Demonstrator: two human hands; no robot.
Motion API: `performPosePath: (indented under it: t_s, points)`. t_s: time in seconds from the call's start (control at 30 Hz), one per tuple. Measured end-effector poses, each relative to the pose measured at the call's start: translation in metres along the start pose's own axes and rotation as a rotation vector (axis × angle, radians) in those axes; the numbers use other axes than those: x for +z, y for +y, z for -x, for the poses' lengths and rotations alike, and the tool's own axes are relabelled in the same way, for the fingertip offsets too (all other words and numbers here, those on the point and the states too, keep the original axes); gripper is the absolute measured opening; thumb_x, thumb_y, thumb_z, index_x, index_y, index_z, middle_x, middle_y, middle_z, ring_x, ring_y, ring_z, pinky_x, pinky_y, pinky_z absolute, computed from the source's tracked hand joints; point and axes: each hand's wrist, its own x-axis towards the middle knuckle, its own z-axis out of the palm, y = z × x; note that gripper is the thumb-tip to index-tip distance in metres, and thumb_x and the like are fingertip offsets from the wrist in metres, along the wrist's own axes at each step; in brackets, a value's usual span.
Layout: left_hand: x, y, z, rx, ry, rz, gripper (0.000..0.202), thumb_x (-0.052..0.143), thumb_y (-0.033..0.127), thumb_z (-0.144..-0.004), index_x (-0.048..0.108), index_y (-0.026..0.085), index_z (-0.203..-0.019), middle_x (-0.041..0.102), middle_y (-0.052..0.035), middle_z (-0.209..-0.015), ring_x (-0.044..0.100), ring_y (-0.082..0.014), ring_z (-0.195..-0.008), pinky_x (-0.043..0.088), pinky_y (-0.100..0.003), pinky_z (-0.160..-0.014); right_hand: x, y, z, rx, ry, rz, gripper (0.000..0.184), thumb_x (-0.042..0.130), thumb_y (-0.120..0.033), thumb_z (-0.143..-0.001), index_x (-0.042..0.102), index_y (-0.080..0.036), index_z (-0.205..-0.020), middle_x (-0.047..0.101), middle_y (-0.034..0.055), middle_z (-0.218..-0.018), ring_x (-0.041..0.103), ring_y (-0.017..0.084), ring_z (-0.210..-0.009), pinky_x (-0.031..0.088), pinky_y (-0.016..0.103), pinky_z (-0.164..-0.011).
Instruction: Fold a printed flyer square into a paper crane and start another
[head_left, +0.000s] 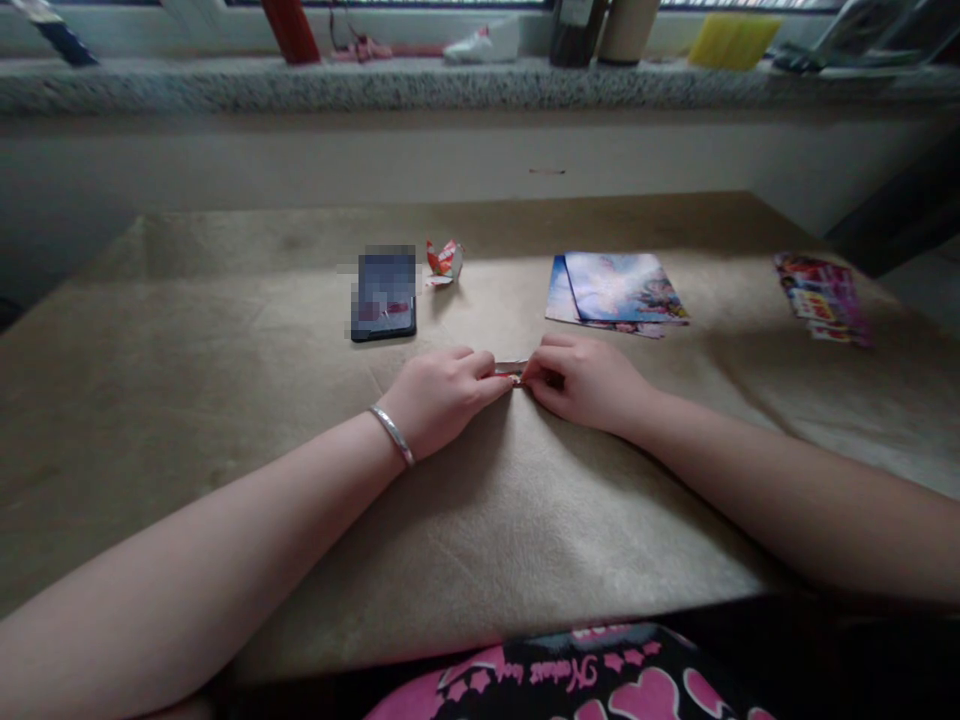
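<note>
Pinching a small narrow strip of folded paper (511,369) from both ends, the left hand (439,395) and right hand (581,380) meet at the middle of the tan, cloth-covered worktop (225,400). The strip lies low on the cloth between the fingertips, mostly hidden by them. By the look of it, a crease is being pressed or tightened. Any further fold would call for keeping the edges aligned under firm, small finger pressure.

Both hands are curled narrow, knuckles up and thumbs tucked towards the strip. The forearms rest on the worktop and angle in from either side. A silver bangle (392,435) sits on the left wrist.

Beyond the hands lie a dark phone (384,295), a crumpled red-and-white folded paper piece (445,260) just beside it, and a stack of glossy printed cards (619,290).
</note>
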Motion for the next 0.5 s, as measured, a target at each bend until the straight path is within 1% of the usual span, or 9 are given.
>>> performPosePath:
  t_s: [0.1,0.23,0.37,0.5]
  points:
    - [-0.0012,0.0018,-0.001,-0.017,-0.029,-0.015,0.016,0.054,0.025,-0.091,0.068,0.026,-0.099,0.063,-0.0005,-0.081,0.056,-0.0133,-0.07,0.035,-0.023,-0.051,-0.0005,-0.0012,-0.0011,0.028,-0.009,-0.037,0.012,0.055,-0.018,-0.077,0.066,-0.017,-0.077,0.06,0.0033,-0.075,0.053,0.013,-0.067,0.036,0.023,-0.059]
    - [0.0,0.002,-0.0009,-0.032,-0.006,0.006,0.017,0.052,0.028,-0.091,0.068,0.027,-0.098,0.062,-0.0003,-0.079,0.055,-0.0128,-0.068,0.034,-0.023,-0.052,-0.0002,-0.0012,-0.0018,0.037,-0.011,-0.063,0.011,0.055,-0.018,-0.077,0.065,-0.017,-0.076,0.059,0.0029,-0.075,0.053,0.013,-0.066,0.035,0.023,-0.059]
    - [0.0011,-0.0001,0.0002,-0.023,0.01,0.034,0.019,0.05,0.029,-0.093,0.068,0.027,-0.097,0.062,-0.0003,-0.078,0.055,-0.0125,-0.067,0.035,-0.023,-0.052,0.0005,0.0007,0.0006,-0.021,0.003,-0.01,0.012,0.053,-0.02,-0.08,0.065,-0.018,-0.078,0.06,0.0032,-0.076,0.052,0.013,-0.068,0.033,0.024,-0.058]
    - [0.0026,-0.0008,0.0011,-0.017,0.012,0.035,0.018,0.051,0.026,-0.092,0.068,0.027,-0.096,0.063,0.0001,-0.081,0.056,-0.0128,-0.07,0.036,-0.022,-0.053,0.0001,0.0033,0.005,-0.107,0.019,0.102,0.021,0.047,-0.024,-0.087,0.068,-0.021,-0.087,0.061,0.0037,-0.078,0.052,0.015,-0.072,0.03,0.025,-0.058]
